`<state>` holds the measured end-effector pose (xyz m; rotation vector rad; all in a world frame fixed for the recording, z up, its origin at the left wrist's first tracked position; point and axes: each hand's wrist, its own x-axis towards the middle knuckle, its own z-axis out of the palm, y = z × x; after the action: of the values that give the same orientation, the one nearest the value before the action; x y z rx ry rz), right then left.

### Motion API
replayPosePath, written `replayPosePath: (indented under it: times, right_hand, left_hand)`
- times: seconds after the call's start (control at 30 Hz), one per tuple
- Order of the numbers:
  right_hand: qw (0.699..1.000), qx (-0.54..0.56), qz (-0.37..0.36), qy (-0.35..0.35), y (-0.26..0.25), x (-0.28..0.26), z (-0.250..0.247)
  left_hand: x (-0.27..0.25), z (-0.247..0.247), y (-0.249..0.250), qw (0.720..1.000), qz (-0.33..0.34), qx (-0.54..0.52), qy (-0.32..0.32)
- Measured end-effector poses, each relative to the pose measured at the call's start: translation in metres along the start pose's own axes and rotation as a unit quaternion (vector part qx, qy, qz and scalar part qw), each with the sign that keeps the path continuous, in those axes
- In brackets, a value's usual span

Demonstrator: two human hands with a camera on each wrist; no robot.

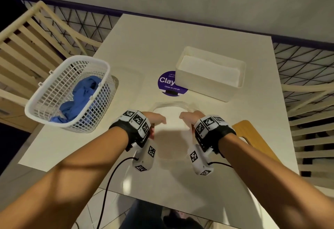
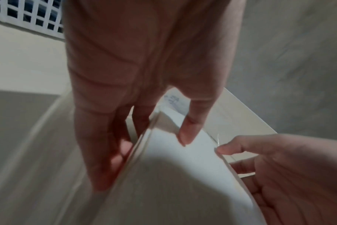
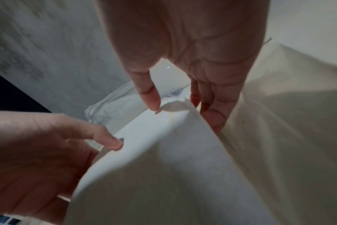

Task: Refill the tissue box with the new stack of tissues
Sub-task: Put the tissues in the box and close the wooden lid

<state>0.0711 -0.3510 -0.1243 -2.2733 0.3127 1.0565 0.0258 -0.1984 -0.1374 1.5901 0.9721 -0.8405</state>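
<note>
On the table (image 1: 137, 51), the basket (image 1: 54, 91) with blue cloth (image 1: 79, 98) sits left and the open box (image 1: 224, 94) far right, partly over a purple sticker (image 1: 167, 84). Near the front edge, the tissue stack (image 1: 171, 134) is held between both hands: left hand (image 1: 156, 118) and right hand (image 1: 189, 117) each pinch a side, thumbs on top.

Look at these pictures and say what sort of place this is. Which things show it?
Probably a shared office pantry or canteen. A round purple sticker on the pale table reads "Clean as you go"; slatted chairs stand around it, and a white basket holds blue cloth.
</note>
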Motion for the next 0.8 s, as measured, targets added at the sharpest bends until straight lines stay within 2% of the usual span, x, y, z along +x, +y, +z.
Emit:
replayPosePath:
  times: [0.17, 0.3, 0.47, 0.57, 0.8]
  right_hand:
    - [0.998, 0.041, 0.015, -0.051, -0.005, -0.002, -0.008]
    - [0.996, 0.049, 0.025, -0.068, -0.006, 0.005, -0.011]
    - [0.991, 0.110, 0.022, -0.071, -0.009, 0.006, -0.010]
    - [0.990, 0.123, 0.008, -0.073, -0.005, 0.006, -0.014]
    - [0.979, 0.163, -0.049, -0.114, -0.013, 0.013, -0.014]
  left_hand:
    - [0.010, -0.011, -0.002, 0.997, 0.047, -0.039, -0.044]
    - [0.003, -0.009, -0.001, 0.995, 0.060, -0.077, -0.026]
    - [0.000, -0.010, 0.011, 0.995, 0.066, -0.064, -0.028]
    - [-0.001, -0.011, 0.012, 0.991, 0.082, -0.061, -0.084]
    - [-0.008, -0.020, 0.011, 0.981, 0.118, 0.004, -0.151]
